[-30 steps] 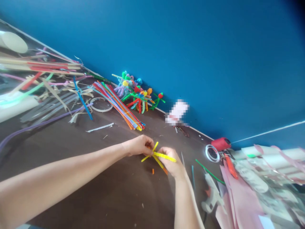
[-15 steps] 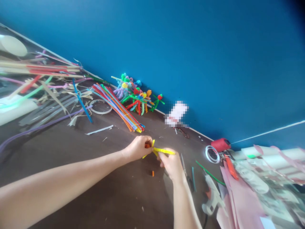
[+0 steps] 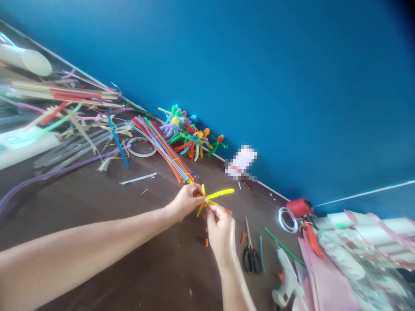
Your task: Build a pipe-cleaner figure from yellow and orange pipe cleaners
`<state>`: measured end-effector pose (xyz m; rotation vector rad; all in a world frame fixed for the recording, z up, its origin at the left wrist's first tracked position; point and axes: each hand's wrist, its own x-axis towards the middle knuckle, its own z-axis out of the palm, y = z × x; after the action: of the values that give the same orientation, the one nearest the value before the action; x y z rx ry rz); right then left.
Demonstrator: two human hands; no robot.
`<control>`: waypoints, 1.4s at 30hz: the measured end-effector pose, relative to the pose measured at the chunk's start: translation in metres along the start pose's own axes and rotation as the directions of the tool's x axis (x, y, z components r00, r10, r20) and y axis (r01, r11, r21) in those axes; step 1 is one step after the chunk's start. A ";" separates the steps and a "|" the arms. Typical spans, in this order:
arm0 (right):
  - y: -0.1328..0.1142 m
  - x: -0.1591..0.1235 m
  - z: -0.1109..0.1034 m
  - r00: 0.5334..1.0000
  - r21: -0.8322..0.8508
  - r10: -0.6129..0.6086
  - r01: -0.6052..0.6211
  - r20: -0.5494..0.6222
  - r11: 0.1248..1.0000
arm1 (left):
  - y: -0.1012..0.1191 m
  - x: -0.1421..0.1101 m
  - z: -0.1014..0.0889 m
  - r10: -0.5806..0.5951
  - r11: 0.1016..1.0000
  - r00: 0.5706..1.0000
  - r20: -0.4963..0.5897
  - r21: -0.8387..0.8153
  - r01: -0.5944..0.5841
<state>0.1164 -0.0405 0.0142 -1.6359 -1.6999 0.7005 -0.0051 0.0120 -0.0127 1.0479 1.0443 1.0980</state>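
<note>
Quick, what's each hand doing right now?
Left hand: closed, pinching the yellow fuzzy stems near their crossing.
Right hand: closed, fingers pinching the same piece just beside it.

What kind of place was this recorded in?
Probably a craft workspace: a dark table against a blue wall holds a bundle of coloured pipe cleaners, black-handled scissors and what looks like a glue gun.

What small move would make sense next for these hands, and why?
Probably the right hand should shift up to the fuzzy yellow strand and draw it snug at the crossing. That strand sticks out free, its far end ungripped, while the left hand pinches the yellow piece close to where its strands meet.
</note>
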 end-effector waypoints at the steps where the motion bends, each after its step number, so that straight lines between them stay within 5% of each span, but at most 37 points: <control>1: 0.002 0.000 0.000 1.000 -0.028 -0.021 0.020 -0.012 0.999 | 0.001 0.000 0.000 -0.032 0.995 0.999 0.009 -0.097 0.033; 4: 0.006 0.001 0.000 0.998 -0.055 -0.053 0.051 -0.037 0.997 | 0.006 0.001 0.000 -0.092 0.957 0.995 0.047 -0.272 0.101; 11: 0.009 0.010 -0.005 0.998 0.147 0.012 -0.003 -0.060 0.989 | 0.014 0.006 -0.011 -0.192 0.886 0.951 0.243 -0.374 0.274; 14: 0.016 0.015 -0.011 0.988 0.354 0.091 -0.129 0.122 0.926 | 0.017 0.006 -0.015 -0.249 0.853 0.879 0.407 -0.337 0.398; 17: 0.026 0.020 -0.019 0.908 0.532 0.156 -0.359 0.389 0.767 | 0.022 0.003 -0.014 -0.307 0.853 0.812 0.497 -0.235 0.466; 20: 0.030 0.022 -0.025 0.847 0.571 0.219 -0.495 0.484 0.654 | 0.025 -0.001 -0.010 -0.308 0.912 0.843 0.442 -0.115 0.393; 25: 0.026 0.020 -0.026 0.876 0.490 0.297 -0.464 0.381 0.738 | 0.021 -0.004 -0.004 -0.209 0.968 0.908 0.363 0.206 0.141; 28: 0.019 0.017 -0.023 0.908 0.401 0.314 -0.407 0.279 0.821 | 0.017 -0.006 -0.003 -0.012 0.894 0.967 0.254 0.437 -0.104; 31: 0.010 0.014 -0.019 0.930 0.313 0.301 -0.356 0.211 0.881 | 0.014 -0.010 -0.003 0.183 0.788 0.969 0.165 0.565 -0.245; 37: -0.003 0.007 -0.010 0.971 0.237 0.192 -0.221 0.140 0.946 | 0.007 -0.007 -0.005 0.264 0.817 0.963 0.057 0.518 -0.255; 42: -0.001 0.003 -0.004 0.999 0.022 -0.009 0.008 0.047 1.000 | 0.005 0.000 -0.006 0.121 0.956 0.993 0.009 0.267 -0.119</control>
<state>0.1192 -0.0382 0.0177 -1.6080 -1.7248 0.7563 -0.0114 0.0132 -0.0090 1.3385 1.1692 1.0779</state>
